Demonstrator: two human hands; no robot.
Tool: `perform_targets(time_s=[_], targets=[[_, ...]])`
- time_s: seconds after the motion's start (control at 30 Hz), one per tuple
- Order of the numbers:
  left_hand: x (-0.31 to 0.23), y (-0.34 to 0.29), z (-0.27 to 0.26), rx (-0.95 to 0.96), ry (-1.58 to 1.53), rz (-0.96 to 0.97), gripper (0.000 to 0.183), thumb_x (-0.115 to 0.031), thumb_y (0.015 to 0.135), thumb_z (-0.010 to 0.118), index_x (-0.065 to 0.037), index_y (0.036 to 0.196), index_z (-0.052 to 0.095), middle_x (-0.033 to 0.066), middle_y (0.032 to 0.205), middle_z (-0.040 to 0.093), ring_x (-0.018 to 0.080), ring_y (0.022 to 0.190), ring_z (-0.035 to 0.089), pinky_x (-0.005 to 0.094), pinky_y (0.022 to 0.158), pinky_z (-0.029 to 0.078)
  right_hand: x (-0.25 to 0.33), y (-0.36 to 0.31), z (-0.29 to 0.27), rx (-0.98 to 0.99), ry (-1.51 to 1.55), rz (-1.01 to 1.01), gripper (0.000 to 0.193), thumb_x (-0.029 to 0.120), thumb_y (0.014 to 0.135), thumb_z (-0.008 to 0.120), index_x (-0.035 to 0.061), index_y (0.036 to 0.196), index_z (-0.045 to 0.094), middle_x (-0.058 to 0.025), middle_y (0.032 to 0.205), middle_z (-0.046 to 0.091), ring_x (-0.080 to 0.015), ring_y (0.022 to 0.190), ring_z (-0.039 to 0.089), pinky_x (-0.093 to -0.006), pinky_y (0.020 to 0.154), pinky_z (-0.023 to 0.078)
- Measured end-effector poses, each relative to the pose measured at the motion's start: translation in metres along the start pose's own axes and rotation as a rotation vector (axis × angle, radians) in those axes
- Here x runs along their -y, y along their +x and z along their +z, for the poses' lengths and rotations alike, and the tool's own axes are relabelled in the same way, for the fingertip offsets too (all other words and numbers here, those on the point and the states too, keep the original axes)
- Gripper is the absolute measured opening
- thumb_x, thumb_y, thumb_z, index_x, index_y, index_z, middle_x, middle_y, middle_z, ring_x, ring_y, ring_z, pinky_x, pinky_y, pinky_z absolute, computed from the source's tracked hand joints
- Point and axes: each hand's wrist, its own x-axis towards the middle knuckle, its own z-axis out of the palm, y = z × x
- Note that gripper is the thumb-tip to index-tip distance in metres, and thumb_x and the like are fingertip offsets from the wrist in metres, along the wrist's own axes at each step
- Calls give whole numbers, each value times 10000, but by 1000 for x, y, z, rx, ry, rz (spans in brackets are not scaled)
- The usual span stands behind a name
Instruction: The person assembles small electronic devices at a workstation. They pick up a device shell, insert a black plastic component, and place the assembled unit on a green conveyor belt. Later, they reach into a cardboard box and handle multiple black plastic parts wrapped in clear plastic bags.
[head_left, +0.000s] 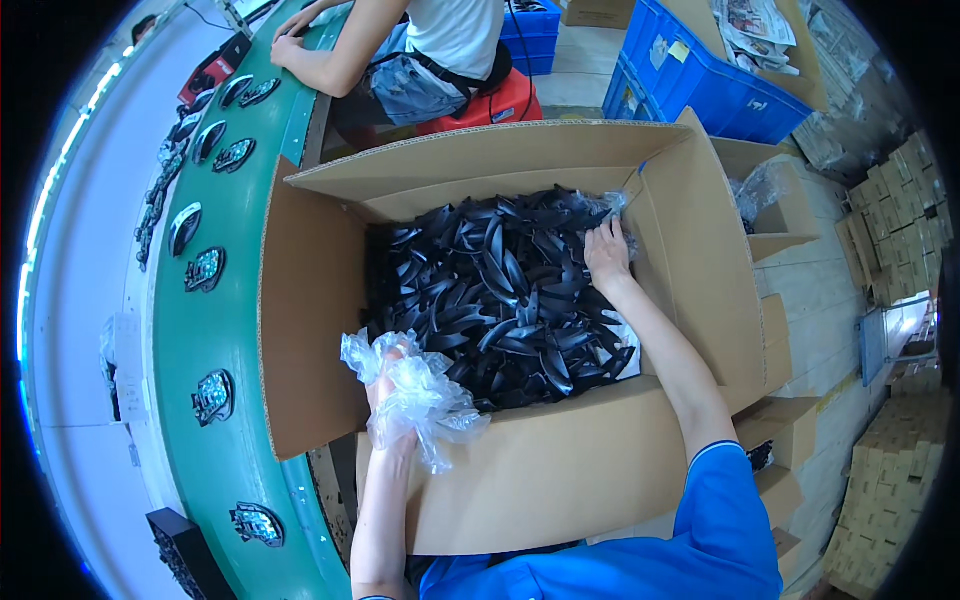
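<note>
A large open cardboard box (540,470) stands in front of me, filled with many curved, pointed black plastic parts (490,285). My left hand (385,385), at the box's near left corner, is closed around a crumpled bunch of clear plastic bags (435,395) that covers most of its fingers. Inside the far right corner, my right hand (607,255) has its fingers bent onto another clear plastic bag (615,203), which lies on the black parts against the box wall. A white sheet (628,345) shows at the right edge of the pile.
Along the left runs a green conveyor belt (185,350) carrying spaced-out assemblies (213,397). A black bin (185,555) stands beside it. Another person (440,50) sits beyond the box on a red stool (500,105). Blue crates (690,75) and stacked cartons (890,500) are on the right.
</note>
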Motion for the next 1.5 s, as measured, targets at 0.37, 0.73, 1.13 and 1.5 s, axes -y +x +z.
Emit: perform_targets(time_s=[0.37,0.73,1.13,1.5], targets=[[4,2,-10,116,-56,-38,124,-175,833,624,-129,806,512,-36,666,476,82,557,488,256,487,416,-12,-29,-22,384,289,-31,761,346,625,677,3,1267,453,-136,1266,513,-300,1259,382,-490,1038,278],[14,4,-10,168,-131,-125,61,-141,857,595,-108,859,543,-7,712,538,115,615,557,290,534,478,-42,-88,-31,679,549,-206,943,556,557,729,-62,1221,472,-273,1212,517,-385,1156,481,-418,1012,352],[15,0,-7,208,-104,-124,69,-145,873,580,-90,912,564,2,738,555,119,638,571,288,541,487,4,-65,8,331,1051,252,1042,315,531,742,-34,1381,250,-274,1308,431,-358,1234,424,-370,1021,359],[9,-5,-2,176,116,-129,127,-146,818,623,-82,903,554,7,726,556,115,622,560,284,556,477,-58,-140,-78,387,1158,214,661,253,623,662,26,1213,468,-236,1088,586,-347,1027,571,-389,865,448]])
